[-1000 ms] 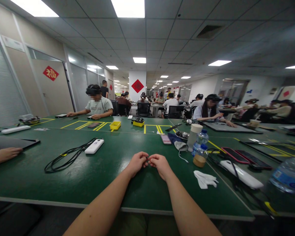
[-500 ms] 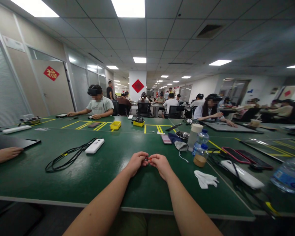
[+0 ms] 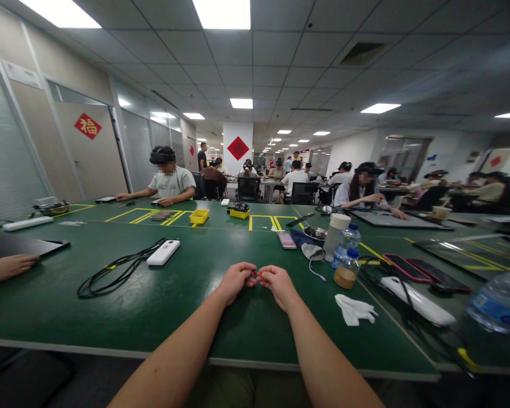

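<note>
My left hand (image 3: 237, 281) and my right hand (image 3: 277, 285) meet over the middle of the green table (image 3: 174, 300), both with fingers curled in a pinch. Between their fingertips sits a tiny object (image 3: 256, 275) with a red and a dark part, too small to name. Both forearms reach in from the near edge. A white power bank (image 3: 164, 253) with a black cable (image 3: 114, 271) lies to the left of my hands. A crumpled white cloth (image 3: 355, 310) lies to the right.
Two bottles (image 3: 346, 260) and a white cup (image 3: 335, 229) stand right of my hands, beside phones (image 3: 412, 269) and a white device (image 3: 419, 303). A water bottle (image 3: 495, 303) lies far right. Another person's hand (image 3: 8, 266) rests at the left. Several people sit at the tables behind.
My hands stay pinched together in the same place; the small object's red part shows a little more now. A person in the background has walked to the right.
</note>
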Demonstrator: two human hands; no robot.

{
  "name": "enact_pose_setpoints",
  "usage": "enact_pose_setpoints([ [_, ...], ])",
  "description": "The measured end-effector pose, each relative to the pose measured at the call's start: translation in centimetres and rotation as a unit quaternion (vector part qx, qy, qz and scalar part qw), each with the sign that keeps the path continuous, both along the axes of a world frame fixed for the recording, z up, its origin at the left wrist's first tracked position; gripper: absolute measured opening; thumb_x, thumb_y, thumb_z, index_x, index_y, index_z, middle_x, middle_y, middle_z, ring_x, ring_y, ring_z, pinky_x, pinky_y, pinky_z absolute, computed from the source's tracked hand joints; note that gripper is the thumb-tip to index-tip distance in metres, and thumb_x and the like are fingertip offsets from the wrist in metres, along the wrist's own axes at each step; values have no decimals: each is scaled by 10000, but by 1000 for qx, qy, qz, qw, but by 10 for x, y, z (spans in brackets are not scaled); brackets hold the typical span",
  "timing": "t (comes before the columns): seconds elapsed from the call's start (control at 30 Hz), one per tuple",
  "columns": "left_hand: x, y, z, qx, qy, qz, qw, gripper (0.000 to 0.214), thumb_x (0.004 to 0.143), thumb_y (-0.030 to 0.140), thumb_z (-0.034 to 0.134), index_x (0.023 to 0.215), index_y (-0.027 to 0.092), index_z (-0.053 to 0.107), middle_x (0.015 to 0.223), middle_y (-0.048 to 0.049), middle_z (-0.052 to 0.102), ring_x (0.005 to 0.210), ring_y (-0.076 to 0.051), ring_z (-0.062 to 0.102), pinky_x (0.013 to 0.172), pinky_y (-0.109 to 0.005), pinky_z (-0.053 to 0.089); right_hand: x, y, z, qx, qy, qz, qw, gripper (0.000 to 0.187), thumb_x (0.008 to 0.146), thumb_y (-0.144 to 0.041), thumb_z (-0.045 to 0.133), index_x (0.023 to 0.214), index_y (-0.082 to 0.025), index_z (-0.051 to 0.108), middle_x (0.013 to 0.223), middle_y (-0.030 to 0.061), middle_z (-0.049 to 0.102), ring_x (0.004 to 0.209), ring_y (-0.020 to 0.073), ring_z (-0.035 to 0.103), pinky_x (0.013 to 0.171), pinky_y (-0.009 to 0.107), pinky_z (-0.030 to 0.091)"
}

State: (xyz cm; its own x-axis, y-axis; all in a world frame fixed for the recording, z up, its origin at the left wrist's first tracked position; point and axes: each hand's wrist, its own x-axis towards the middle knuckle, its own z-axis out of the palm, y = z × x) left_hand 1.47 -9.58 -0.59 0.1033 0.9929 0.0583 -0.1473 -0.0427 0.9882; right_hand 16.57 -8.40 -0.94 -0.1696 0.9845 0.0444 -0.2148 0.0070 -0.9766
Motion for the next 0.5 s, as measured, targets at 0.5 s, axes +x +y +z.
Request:
enact_pose_setpoints([
  [0.5, 0, -1, 0, 38, 49, 1, 998, 235, 725, 117, 543, 944, 109, 629, 667, -42, 645, 538, -100, 587, 518, -204, 458, 1, -1, 2, -23, 51, 31, 998, 179, 615, -160, 647, 789, -148, 607, 740, 49, 662, 627, 120, 605, 605, 246, 463],
])
